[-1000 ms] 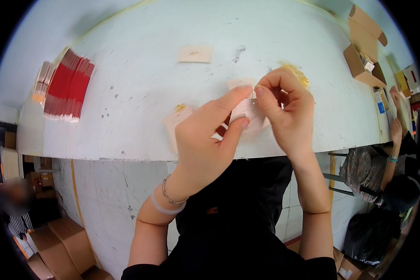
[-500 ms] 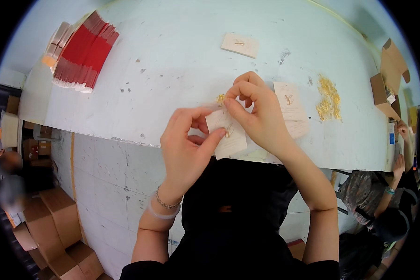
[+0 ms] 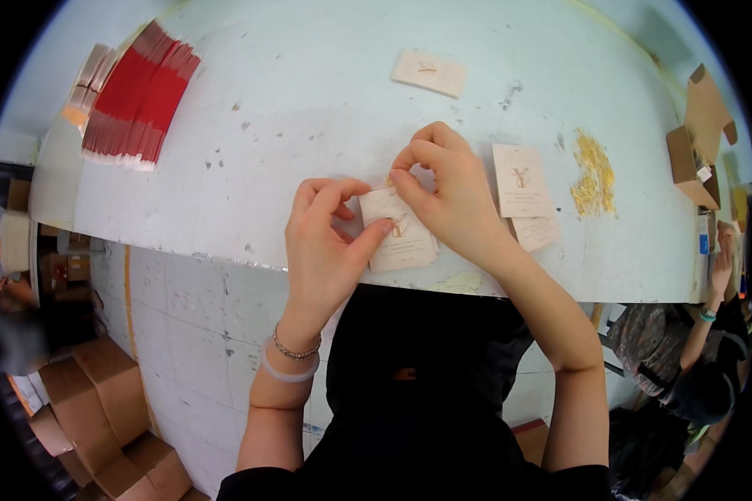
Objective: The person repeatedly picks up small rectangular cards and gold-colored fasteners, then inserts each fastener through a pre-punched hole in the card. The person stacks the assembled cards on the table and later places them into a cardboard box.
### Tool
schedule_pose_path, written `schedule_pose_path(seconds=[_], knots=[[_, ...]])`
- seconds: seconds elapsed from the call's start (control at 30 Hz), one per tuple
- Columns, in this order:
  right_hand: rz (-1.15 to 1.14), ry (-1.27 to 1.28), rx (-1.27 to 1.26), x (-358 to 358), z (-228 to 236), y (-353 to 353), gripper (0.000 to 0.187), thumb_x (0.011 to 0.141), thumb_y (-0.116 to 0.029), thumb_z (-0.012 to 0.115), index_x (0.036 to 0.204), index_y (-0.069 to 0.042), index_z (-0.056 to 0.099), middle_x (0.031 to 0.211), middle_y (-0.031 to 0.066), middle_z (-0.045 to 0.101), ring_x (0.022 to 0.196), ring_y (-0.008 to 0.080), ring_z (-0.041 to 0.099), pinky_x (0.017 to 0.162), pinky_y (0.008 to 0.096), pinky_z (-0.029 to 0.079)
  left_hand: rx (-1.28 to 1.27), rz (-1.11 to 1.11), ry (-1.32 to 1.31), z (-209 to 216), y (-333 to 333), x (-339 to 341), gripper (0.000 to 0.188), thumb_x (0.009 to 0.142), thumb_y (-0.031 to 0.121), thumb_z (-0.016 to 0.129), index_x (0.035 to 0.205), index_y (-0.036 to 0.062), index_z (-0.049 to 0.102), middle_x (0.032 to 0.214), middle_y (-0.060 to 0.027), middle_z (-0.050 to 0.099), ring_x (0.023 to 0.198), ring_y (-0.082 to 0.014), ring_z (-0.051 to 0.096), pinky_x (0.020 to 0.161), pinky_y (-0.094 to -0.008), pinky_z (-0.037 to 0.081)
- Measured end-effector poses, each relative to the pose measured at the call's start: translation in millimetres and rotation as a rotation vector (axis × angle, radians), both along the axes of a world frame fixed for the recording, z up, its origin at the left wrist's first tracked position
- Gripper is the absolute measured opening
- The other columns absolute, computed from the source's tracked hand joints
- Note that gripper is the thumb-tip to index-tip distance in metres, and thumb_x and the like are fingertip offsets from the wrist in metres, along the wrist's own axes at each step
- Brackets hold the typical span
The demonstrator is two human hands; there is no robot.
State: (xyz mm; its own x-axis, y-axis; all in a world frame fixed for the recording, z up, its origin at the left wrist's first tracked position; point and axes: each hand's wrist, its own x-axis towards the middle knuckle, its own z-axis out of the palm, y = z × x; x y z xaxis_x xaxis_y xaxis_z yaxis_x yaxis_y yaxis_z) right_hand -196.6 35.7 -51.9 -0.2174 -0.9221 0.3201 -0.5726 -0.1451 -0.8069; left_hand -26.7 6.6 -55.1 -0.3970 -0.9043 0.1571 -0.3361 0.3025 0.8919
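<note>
A cream-white tag card (image 3: 403,250) with a printed emblem lies near the table's front edge. My left hand (image 3: 330,230) grips its left side, thumb pressed on the printed face and fingers at the upper edge. Above the card's top edge, my right hand (image 3: 443,188) is closed in a pinch with the fingertips together. A small gold-coloured piece (image 3: 388,179) shows at those fingertips; its exact form is too small to make out. Just right of my right hand lie more cream cards (image 3: 522,179), overlapping one another. Beyond them is a loose pile of thin gold-coloured pieces (image 3: 593,177).
A small stack of cream cards (image 3: 429,73) lies farther back on the pale table (image 3: 309,100). Red folded items (image 3: 142,96) stand in a row at the far left. At the right edge are an open cardboard box (image 3: 693,167) and another person's hand (image 3: 721,263).
The card has turned from a tilt to nearly straight and shifted slightly left. Both hands moved a little left with it, my right hand still pinching at its top edge.
</note>
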Motion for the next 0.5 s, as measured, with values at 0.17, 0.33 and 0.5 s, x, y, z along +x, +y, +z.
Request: schedule_pose_path(seconds=[0.17,0.33,0.5], knots=[[-0.097,0.075,-0.106,-26,22,6,0.004,0.086,-0.005,0.066,0.088,-0.002,0.064,0.089,0.0041,0.059,0.077,0.0140,0.056,0.061,0.0265,0.044,-0.072,0.062,-0.103,3,3,-2,0.036,0.069,0.005,0.080,0.103,0.0049,0.067,0.099,-0.0037,0.053,0.077,-0.0119,0.052,0.059,-0.0242,0.046],[-0.521,0.256,0.097,-151,36,39,0.008,0.086,-0.005,0.065,0.090,0.001,0.067,0.075,0.0020,0.063,0.067,0.0095,0.053,0.061,0.0250,0.043,-0.112,0.055,-0.139,6,4,-4,0.041,0.069,0.006,0.080,0.108,0.0048,0.065,0.103,-0.0035,0.054,0.077,-0.0109,0.051,0.058,-0.0230,0.045],[-0.471,0.314,0.433,-199,25,66,0.009,0.080,-0.001,0.065,0.088,0.002,0.065,0.082,0.0047,0.057,0.072,0.0145,0.050,0.067,0.0301,0.045,-0.088,0.074,-0.130,6,3,1,0.044,0.071,0.007,0.081,0.112,0.0050,0.063,0.109,-0.0037,0.055,0.078,-0.0100,0.051,0.057,-0.0213,0.045]])
